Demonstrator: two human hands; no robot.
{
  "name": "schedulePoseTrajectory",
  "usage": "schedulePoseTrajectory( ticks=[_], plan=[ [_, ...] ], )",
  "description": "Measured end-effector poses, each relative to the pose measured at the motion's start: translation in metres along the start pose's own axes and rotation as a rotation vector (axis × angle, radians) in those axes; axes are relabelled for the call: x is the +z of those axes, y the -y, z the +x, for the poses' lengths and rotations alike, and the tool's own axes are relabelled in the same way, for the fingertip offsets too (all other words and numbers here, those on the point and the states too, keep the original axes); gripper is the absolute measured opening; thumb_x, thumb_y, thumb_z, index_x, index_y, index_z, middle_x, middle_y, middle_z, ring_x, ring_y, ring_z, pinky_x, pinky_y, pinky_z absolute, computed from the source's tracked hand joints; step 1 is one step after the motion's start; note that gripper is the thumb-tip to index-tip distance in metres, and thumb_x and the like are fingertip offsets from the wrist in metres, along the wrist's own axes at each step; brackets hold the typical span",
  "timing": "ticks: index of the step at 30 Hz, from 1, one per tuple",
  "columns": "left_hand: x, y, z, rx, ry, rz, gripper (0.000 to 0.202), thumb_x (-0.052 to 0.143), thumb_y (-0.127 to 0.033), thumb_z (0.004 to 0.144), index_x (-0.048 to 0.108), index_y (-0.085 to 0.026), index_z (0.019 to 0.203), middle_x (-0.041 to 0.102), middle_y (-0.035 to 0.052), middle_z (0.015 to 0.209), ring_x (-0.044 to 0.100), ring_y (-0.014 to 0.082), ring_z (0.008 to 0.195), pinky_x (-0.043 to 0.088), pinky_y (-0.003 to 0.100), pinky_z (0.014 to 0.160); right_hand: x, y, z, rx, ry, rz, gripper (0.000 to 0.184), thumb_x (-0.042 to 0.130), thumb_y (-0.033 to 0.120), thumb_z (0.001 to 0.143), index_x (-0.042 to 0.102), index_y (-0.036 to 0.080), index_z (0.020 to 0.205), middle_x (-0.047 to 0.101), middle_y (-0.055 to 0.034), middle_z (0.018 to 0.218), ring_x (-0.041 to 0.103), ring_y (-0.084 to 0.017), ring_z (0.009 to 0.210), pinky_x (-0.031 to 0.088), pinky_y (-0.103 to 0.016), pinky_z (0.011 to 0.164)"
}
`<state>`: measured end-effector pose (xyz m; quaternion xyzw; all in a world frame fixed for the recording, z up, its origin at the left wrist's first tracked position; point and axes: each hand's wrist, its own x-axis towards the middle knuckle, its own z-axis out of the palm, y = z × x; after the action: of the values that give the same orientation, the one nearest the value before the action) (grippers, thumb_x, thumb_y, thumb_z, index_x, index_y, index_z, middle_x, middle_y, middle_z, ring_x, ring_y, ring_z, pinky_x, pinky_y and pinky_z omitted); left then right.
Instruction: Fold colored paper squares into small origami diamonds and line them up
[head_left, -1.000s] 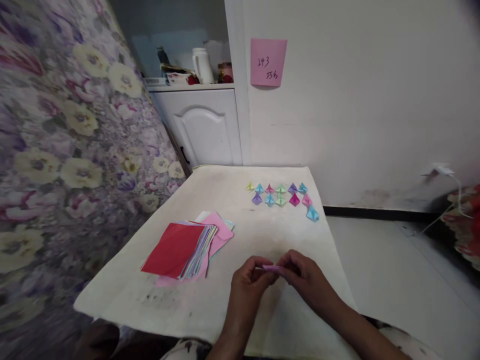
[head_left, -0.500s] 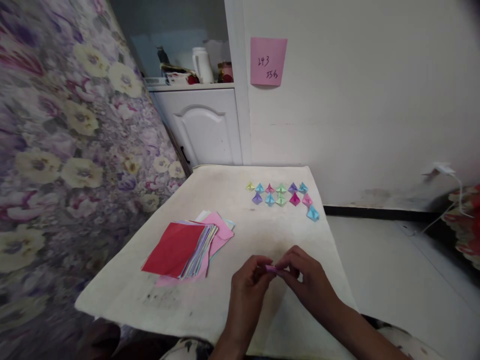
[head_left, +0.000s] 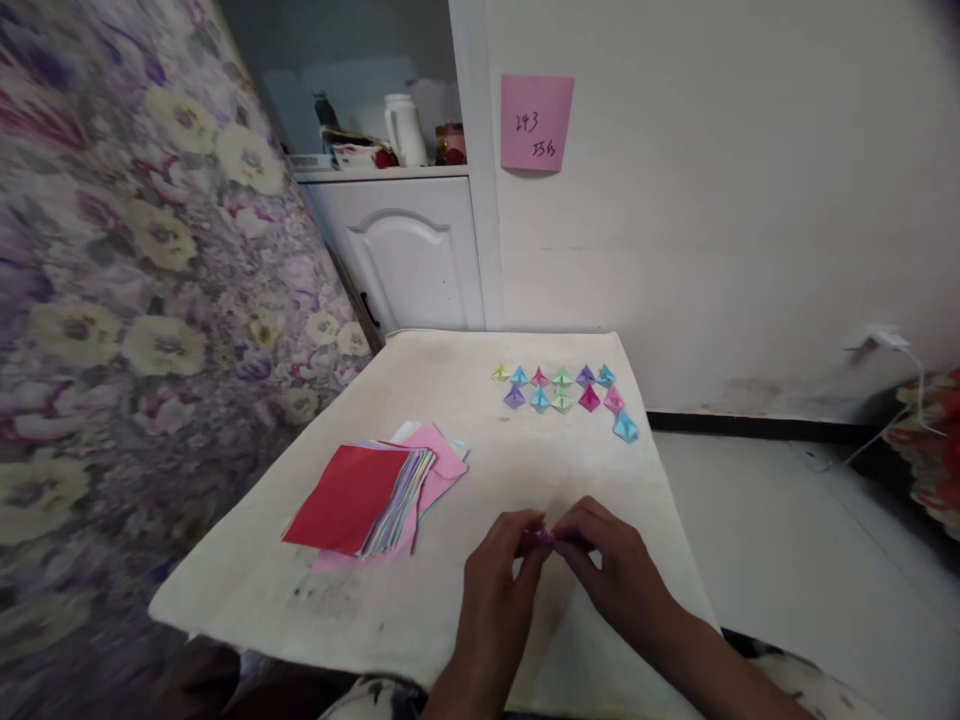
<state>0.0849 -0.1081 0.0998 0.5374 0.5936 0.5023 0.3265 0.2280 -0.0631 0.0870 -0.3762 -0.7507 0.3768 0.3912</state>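
Note:
Between my fingertips, over the near right part of the table, is a small folded piece of pinkish-purple paper (head_left: 546,537). My left hand (head_left: 501,560) pinches it from the left with thumb and forefinger. From the right, my right hand (head_left: 604,552) grips its other side, fingers closed. Most of the paper is hidden by the fingers, so its exact shape does not show. Farther back lie two rows of small folded paper pieces, among them a magenta one (head_left: 589,398) and a light blue one (head_left: 625,427) closest to my right hand.
A stack of square paper sheets with a red sheet (head_left: 349,498) on top lies left of my hands, pink sheets (head_left: 442,462) beneath it. A cream cloth covers the table (head_left: 420,390). Behind stands a white cabinet (head_left: 416,250); a floral curtain (head_left: 150,300) hangs at the left.
My fingers have shifted slightly on the pinkish-purple paper, which is turned a little and shows differently between the fingertips. The stack and the folded pieces have stayed put.

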Motion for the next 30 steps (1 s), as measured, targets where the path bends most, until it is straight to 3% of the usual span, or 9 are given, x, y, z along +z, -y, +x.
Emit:
schedulePoseTrajectory(
  ticks=[3, 6, 10, 19, 30],
  plan=[
    [-0.003, -0.007, -0.001, -0.074, 0.019, -0.17, 0.022, 0.062, -0.022, 0.076, 0.061, -0.02, 0.098, 0.069, 0.0047, 0.089, 0.066, 0.0189, 0.076, 0.05, 0.029, 0.072, -0.001, 0.002, 0.002, 0.162, -0.014, 0.252, 0.008, 0.06, 0.026, 0.081, 0.063, 0.02, 0.077, 0.058, -0.0006, 0.073, 0.056, -0.014, 0.068, 0.044, -0.025, 0.06],
    [-0.007, -0.009, -0.001, -0.105, 0.032, -0.286, 0.015, 0.055, -0.027, 0.082, 0.062, -0.019, 0.093, 0.069, 0.0028, 0.076, 0.065, 0.0178, 0.072, 0.05, 0.027, 0.069, -0.001, 0.003, 0.004, 0.304, 0.035, 0.554, 0.011, 0.062, 0.029, 0.079, 0.063, 0.018, 0.079, 0.061, 0.0001, 0.068, 0.058, -0.015, 0.067, 0.046, -0.027, 0.065],
    [-0.009, -0.007, 0.0, -0.125, 0.017, -0.343, 0.009, 0.061, -0.025, 0.078, 0.064, -0.019, 0.084, 0.064, 0.0008, 0.073, 0.061, 0.0164, 0.071, 0.049, 0.025, 0.066, 0.002, 0.002, 0.004, 0.361, 0.082, 0.752, 0.013, 0.065, 0.03, 0.077, 0.063, 0.017, 0.079, 0.065, -0.0018, 0.07, 0.06, -0.015, 0.068, 0.048, -0.028, 0.067],
    [-0.011, -0.017, -0.003, 0.166, -0.06, -0.081, 0.01, 0.058, -0.02, 0.08, 0.066, -0.019, 0.075, 0.058, 0.0033, 0.076, 0.057, 0.0158, 0.072, 0.046, 0.024, 0.063, 0.005, 0.001, 0.005, 0.328, 0.049, 0.77, 0.011, 0.07, 0.028, 0.073, 0.064, 0.018, 0.074, 0.062, 0.001, 0.068, 0.059, -0.014, 0.066, 0.048, -0.028, 0.066],
    [-0.015, -0.009, 0.002, 0.109, 0.031, -0.059, 0.011, 0.057, -0.02, 0.08, 0.068, -0.019, 0.078, 0.058, 0.0038, 0.08, 0.057, 0.0152, 0.071, 0.046, 0.022, 0.06, 0.009, -0.005, 0.005, 0.311, 0.025, 0.735, 0.018, 0.074, 0.033, 0.069, 0.066, 0.018, 0.072, 0.062, -0.0004, 0.069, 0.059, -0.015, 0.065, 0.048, -0.028, 0.063]
  ],
)
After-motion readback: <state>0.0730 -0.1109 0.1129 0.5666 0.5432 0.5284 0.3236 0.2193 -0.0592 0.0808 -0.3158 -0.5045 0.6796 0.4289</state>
